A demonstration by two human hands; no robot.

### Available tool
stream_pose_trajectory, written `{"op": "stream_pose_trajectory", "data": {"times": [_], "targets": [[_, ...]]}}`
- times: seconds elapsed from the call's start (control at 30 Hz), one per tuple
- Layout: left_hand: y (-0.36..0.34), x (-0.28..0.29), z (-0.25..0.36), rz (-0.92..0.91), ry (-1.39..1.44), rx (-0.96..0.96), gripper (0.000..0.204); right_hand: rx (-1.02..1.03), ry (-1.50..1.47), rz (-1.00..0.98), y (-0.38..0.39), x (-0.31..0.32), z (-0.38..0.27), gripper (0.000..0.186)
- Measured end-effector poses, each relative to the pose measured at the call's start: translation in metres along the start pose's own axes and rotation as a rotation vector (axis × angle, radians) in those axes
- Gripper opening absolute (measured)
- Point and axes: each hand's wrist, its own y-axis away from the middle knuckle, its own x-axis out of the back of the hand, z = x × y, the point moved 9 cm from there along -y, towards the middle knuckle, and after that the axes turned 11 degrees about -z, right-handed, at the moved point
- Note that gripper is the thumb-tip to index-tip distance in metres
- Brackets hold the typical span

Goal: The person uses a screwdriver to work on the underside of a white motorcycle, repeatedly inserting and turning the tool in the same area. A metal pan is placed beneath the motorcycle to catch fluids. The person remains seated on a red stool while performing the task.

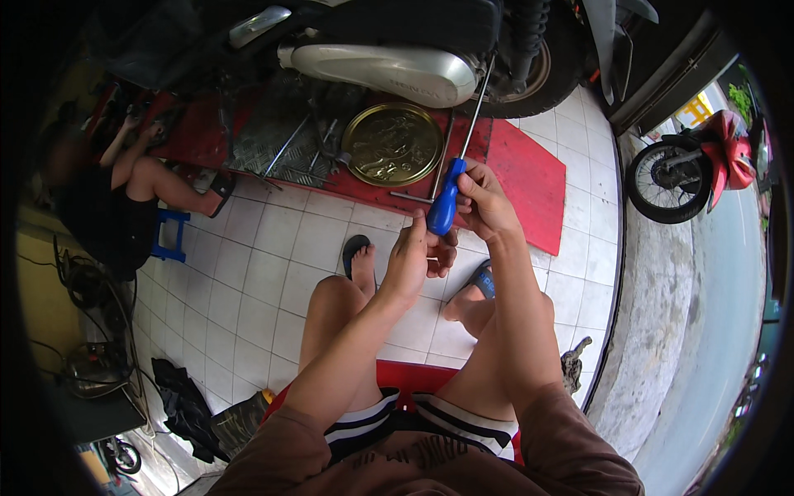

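The seated person's right hand (pixel 488 198) is closed around a long screwdriver with a blue plastic handle and a thin metal shaft (pixel 447 197), up at one o'clock from the knees, its shaft slanting on towards the motorcycle's silver-grey oval metal engine cover (pixel 385 70) at twelve. The left hand (pixel 413 260), half-curled, sits by the handle's butt end; I can't tell whether it's touching. My worry is that grip: the fingers seem to hold by the side of the handle, so a knock could swing that long shaft and scratch the cover. I can't make out whether the tip meets anything. If the handle slipped, it might clatter onto the red metal platform (pixel 529 186) at two o'clock, or drop on a foot in an open dark sandal (pixel 357 245). The round, brass-coloured metal tray with a raised pattern (pixel 393 145), at twelve, lies close enough that a careless elbow or tool could jog it.
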Motion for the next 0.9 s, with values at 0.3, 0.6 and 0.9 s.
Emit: {"op": "stream_pose_trajectory", "data": {"times": [0.3, 0.6, 0.9], "targets": [[0.004, -0.012, 0.021, 0.060, -0.376, -0.172, 0.042, 0.020, -0.001, 0.136, 0.000, 0.019, 0.007, 0.030], [0.003, -0.027, -0.002, -0.238, 0.429, 0.057, 0.052, 0.045, 0.036, -0.028, -0.001, -0.003, -0.005, 0.031], [-0.001, -0.014, 0.015, -0.085, -0.088, -0.089, 0.047, 0.088, 0.066, 0.121, 0.004, 0.013, -0.006, 0.029]]}}
